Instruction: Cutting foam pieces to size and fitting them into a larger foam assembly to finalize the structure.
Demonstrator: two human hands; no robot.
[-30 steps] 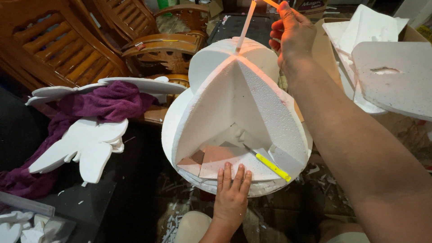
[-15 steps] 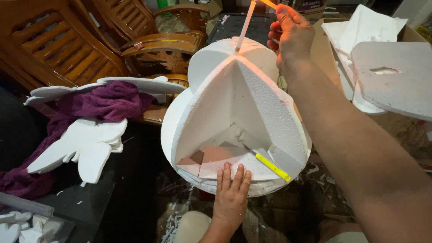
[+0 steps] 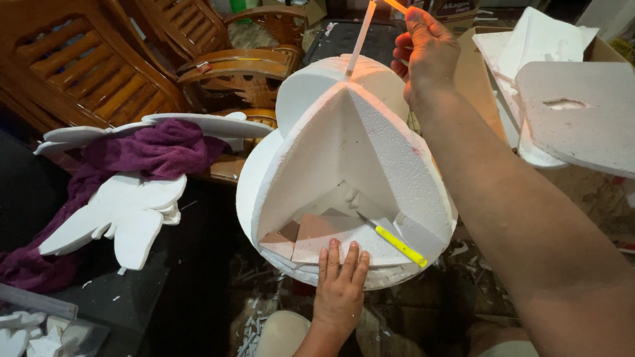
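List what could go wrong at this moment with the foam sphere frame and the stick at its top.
The thin white stick, pinched by the right hand at the foam structure apex, could snap or gouge the soft foam. Only the left hand braces the base disc, so the structure might tip. The yellow-handled knife lies loose inside, close to that hand's fingers.

We cannot see the top of the thin white stick (image 3: 360, 36), because the picture's top edge cuts it off. The orange bit (image 3: 395, 5) by the right hand (image 3: 430, 56) is cut off there too, so we cannot tell what it is. The big foam shape (image 3: 350, 172) hides its own back side. The tip of the yellow knife (image 3: 397, 243) is too small to tell. Our left hand (image 3: 340, 291) loses its arm at the bottom edge
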